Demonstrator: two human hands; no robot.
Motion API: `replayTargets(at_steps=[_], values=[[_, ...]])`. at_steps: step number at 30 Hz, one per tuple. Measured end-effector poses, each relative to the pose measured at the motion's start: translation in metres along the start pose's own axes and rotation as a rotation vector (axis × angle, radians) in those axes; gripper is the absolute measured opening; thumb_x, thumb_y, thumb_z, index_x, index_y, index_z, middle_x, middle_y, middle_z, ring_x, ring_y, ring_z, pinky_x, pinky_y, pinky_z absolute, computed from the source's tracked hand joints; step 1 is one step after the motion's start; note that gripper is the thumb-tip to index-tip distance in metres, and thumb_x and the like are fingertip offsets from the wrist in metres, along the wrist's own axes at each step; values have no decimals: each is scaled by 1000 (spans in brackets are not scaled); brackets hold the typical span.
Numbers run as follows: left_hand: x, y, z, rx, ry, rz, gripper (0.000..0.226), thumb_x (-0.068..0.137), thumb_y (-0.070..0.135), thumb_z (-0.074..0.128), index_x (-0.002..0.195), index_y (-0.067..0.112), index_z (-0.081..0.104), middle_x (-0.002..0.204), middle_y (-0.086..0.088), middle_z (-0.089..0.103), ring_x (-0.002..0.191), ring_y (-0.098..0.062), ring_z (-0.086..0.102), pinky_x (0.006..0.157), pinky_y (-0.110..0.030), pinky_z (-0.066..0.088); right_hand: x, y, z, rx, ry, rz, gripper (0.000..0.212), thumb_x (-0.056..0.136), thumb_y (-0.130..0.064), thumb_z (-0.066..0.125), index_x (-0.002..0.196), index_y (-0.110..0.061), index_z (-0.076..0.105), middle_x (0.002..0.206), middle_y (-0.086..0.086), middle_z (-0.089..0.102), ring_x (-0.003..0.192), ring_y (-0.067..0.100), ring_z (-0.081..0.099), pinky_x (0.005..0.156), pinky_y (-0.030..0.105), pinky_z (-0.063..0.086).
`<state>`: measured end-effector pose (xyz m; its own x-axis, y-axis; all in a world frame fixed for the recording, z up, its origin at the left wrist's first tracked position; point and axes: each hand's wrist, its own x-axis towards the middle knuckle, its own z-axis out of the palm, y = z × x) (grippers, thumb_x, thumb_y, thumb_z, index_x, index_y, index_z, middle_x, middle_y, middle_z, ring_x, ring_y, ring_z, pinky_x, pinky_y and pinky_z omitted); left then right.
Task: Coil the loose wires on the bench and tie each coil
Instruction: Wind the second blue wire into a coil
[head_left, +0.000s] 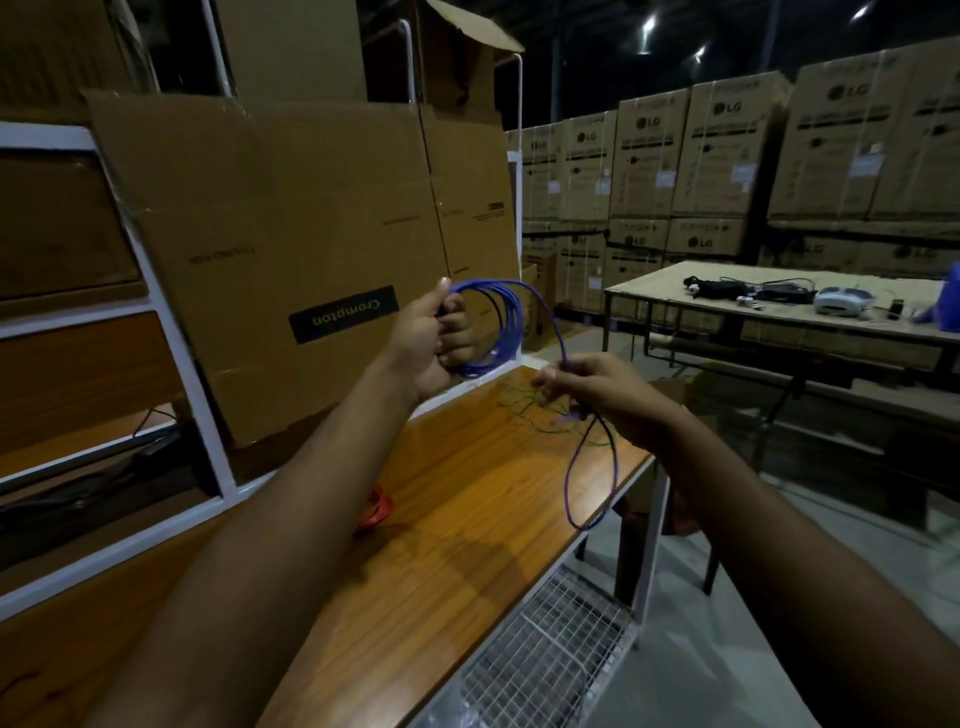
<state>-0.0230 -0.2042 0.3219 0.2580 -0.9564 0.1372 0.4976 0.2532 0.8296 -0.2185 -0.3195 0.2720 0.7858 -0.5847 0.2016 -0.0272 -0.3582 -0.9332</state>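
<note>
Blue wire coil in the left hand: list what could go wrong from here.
1. The left hand grips the blue wire coil on one side only; the free loops could spring apart before a tie goes on.
2. The slack blue loop hanging below the right hand dangles past the edge of the wooden bench and may snag on it.
3. Thin green wires lie on the bench under the right hand and could get drawn into the coil.

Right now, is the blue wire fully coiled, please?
Partly: loops sit in the left hand, but the blue wire hangs loose from the right hand.
</note>
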Motion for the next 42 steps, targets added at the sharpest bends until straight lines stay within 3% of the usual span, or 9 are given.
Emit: replayTargets(at_steps=[5, 13, 16, 22, 27, 32, 35, 37, 42], values=[[-2, 14, -3, 37, 49, 61, 43, 107, 41, 32, 69, 21, 36, 46, 9, 24, 34, -6, 19, 33, -19, 16, -15, 19, -10, -193, -53, 24, 17, 93, -11, 65, 109, -15, 70, 102, -2, 74, 91, 6, 69, 65, 10, 47], [-2, 3, 0, 90, 78, 74, 44, 106, 42, 33, 69, 21, 39, 46, 9, 25, 35, -6, 18, 36, -21, 14, -23, 15, 10, -1513, 477, 22, 21, 97, -33, 59, 113, -27, 70, 104, 4, 51, 100, 24, 49, 81, 37, 39], [-4, 1, 3, 101, 62, 62, 44, 106, 42, 33, 68, 21, 40, 46, 9, 26, 35, -5, 19, 36, -20, 14, -25, 10, 12, -1424, 530, 32, 16, 97, -10, 53, 102, -9, 68, 90, 5, 45, 71, 20, 49, 60, 33, 42], [-12, -1, 9, 93, 31, 44, 44, 106, 42, 33, 68, 21, 39, 44, 9, 26, 33, -5, 19, 35, -19, 15, -17, 24, 7, -1165, 644, -179, 20, 91, 4, 49, 90, -6, 66, 77, 12, 62, 67, 28, 58, 55, 33, 39], [-15, -1, 10, 92, 32, 45, 44, 107, 41, 32, 68, 21, 39, 44, 9, 25, 34, -5, 19, 34, -19, 15, -10, 29, 13, -654, 670, -233, 16, 99, -5, 52, 101, -10, 67, 88, 4, 68, 81, 20, 64, 70, 38, 53], [-15, -4, 9, 98, 42, 39, 44, 107, 41, 33, 68, 20, 39, 46, 8, 26, 34, -5, 19, 34, -19, 16, -11, 16, 17, 143, 395, -28, 14, 103, -8, 45, 105, -16, 56, 106, 12, 72, 94, 21, 70, 80, 36, 57], [-16, -5, 8, 98, 43, 46, 44, 107, 41, 33, 68, 20, 39, 45, 8, 26, 34, -5, 19, 33, -19, 16, -11, 19, 8, -254, 256, 28, 9, 100, -16, 55, 102, -17, 64, 89, 6, 74, 84, 17, 70, 76, 36, 56], [-16, -5, 5, 106, 47, 46, 44, 107, 41, 33, 69, 20, 39, 45, 8, 26, 34, -5, 19, 34, -19, 15, -12, 22, 4, -549, 360, 25, 14, 99, -23, 58, 106, -18, 69, 76, -4, 70, 70, 7, 69, 70, 29, 53], [-16, -9, 1, 85, 66, 34, 43, 106, 41, 33, 69, 20, 40, 45, 9, 26, 33, -5, 20, 34, -19, 16, -15, 13, 11, -664, 487, 5, 22, 102, -29, 51, 105, -20, 71, 84, 0, 70, 63, 15, 65, 60, 31, 54]])
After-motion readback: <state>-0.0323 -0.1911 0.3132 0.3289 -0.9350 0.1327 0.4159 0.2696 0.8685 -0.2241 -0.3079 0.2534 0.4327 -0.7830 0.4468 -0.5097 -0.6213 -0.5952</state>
